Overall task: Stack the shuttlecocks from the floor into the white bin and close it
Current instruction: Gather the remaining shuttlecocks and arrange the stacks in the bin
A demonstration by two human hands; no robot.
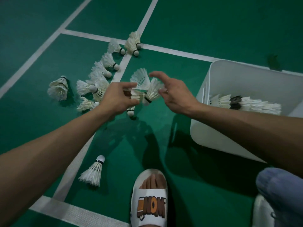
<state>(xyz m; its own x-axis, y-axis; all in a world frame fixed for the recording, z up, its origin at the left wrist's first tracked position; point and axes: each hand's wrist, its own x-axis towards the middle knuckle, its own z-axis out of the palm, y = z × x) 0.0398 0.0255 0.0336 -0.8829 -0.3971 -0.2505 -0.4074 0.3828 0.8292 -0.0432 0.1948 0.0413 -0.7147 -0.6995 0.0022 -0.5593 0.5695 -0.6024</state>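
Observation:
Between my hands, above the green floor, I hold shuttlecocks. My left hand (119,97) grips a short stack of shuttlecocks (133,95); its lowest cork points down below the fist. My right hand (173,90) pinches the feather skirt of a single shuttlecock (153,91), whose cork sits against the stack. Another shuttlecock (141,77) fans out just behind them. The white bin (213,71) stands open at the right, with a long nested row of shuttlecocks (246,104) lying inside. Several loose shuttlecocks (98,76) lie on the floor to the left.
A lone shuttlecock (93,172) lies near me on a white court line, another (59,87) at far left, and a few (132,43) at the line crossing beyond. My foot in a white sandal (150,202) and a blue-clad knee (282,185) fill the bottom right.

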